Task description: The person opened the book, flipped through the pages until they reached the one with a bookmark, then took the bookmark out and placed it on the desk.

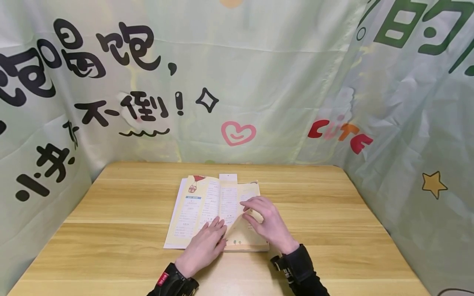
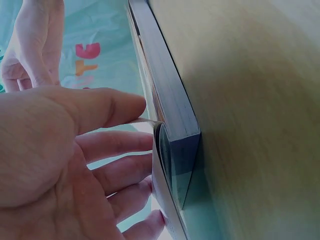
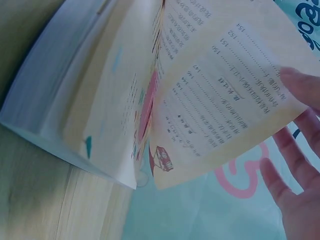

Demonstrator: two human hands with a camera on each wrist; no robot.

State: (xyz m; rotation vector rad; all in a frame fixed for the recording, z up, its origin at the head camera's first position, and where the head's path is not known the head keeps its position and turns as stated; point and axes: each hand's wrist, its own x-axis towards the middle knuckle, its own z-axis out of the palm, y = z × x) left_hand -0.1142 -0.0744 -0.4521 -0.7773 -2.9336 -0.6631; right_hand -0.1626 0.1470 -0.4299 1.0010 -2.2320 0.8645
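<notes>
Nearest the person, the left hand (image 1: 204,246) lay flat with straight fingers on the left-hand pages of the open book (image 1: 207,205), while the right hand (image 1: 267,222) pinched a half-lifted page (image 1: 237,222). The book lay mid-table (image 1: 333,230), only its first pages turned, a thick block still unturned.

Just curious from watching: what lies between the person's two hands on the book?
A lifted page of the open book, raised between the left hand and the right hand, which holds its edge. The head view shows it.
</notes>
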